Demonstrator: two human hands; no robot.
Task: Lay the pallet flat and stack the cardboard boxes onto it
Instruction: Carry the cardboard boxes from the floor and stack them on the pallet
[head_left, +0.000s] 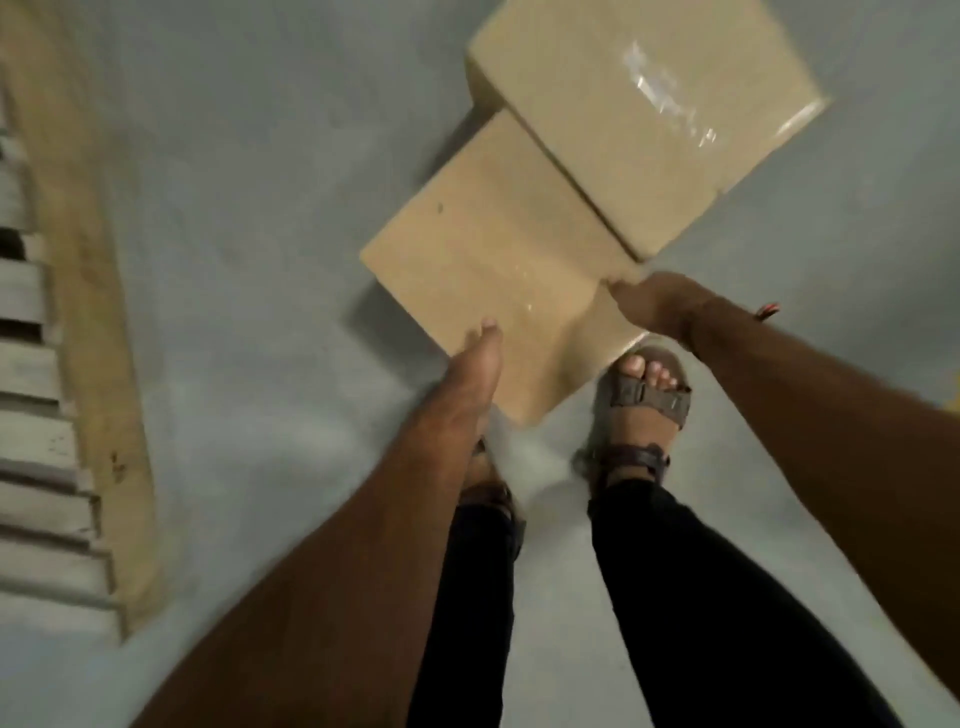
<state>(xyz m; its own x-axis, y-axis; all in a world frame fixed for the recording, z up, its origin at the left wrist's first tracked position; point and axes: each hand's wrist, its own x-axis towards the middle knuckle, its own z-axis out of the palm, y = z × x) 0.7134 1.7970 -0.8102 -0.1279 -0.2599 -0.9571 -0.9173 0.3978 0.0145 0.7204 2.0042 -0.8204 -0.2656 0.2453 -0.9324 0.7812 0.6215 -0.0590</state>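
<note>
Fingers of the left hand (475, 364) lie along the near-left edge of the nearer plain tan cardboard box (498, 280), thumb on top; the other fingers are hidden below the edge, so I cannot tell how far they curl. Right hand (657, 309) grips the same box at its right corner, fingers bent over the edge.

Nearer box sits on the grey concrete floor (234, 260), directly ahead of the person's sandalled feet (641, 402). Second tan cardboard box sealed with clear tape (644, 119) rests higher, overlapping the far end of the nearer one; whether it sits on it or on something behind is unclear.

Pale slatted wooden pallet (36, 415) shows at the left frame edge, well apart from both boxes. Whether it lies flat cannot be told from this angle.

Step judged in hand: taking hold of the nearer box for a lift, stacking phase.

Next move calls for a firm two-handed purchase under the box, freeing it from the overlapping taped box without tipping that one, then carrying left toward the pallet.
</note>
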